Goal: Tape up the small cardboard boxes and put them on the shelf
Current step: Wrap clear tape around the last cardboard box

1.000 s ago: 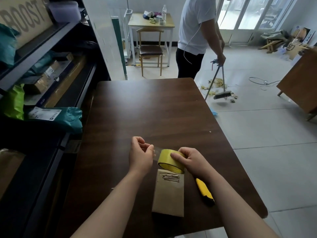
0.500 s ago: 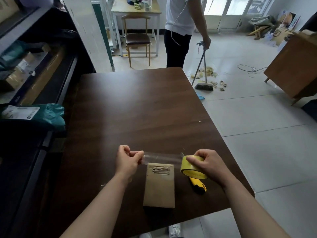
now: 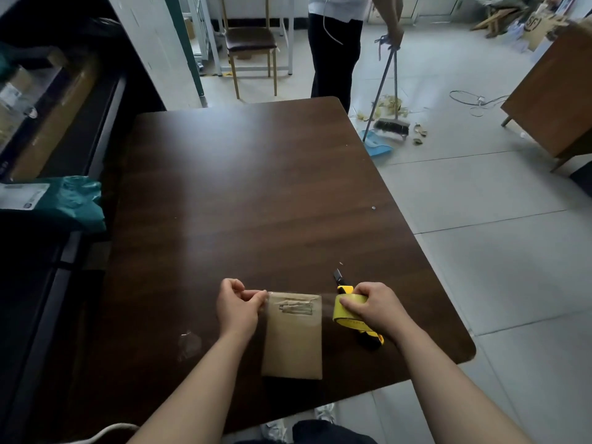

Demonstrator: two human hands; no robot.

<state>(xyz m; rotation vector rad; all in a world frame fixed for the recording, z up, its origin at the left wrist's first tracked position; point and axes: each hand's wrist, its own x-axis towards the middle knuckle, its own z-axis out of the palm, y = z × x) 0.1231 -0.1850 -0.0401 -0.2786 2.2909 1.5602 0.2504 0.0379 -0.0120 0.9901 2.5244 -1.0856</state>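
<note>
Near the table's [image 3: 256, 193] front edge lies the small cardboard box [image 3: 293, 344], flat, long axis pointing away from the person.

Change: a second ago the tape roll [image 3: 347, 315] sat close to the left hand over the box's far end. Now a strip of clear tape [image 3: 296, 298] spans that end, over the torn patch. Contact with the cardboard cannot be confirmed.

Judgement: first strip is placed but not pressed or cut; shelving is still to come.

Left hand [image 3: 238, 307]: just left of the box, grip pinching the strip's free end between thumb and forefinger. Right hand [image 3: 374, 307]: just right of the box, grip wrapped over the roll, above a yellow utility knife [image 3: 371, 339]. Shelf [image 3: 96, 129] stands well to the left.
</note>
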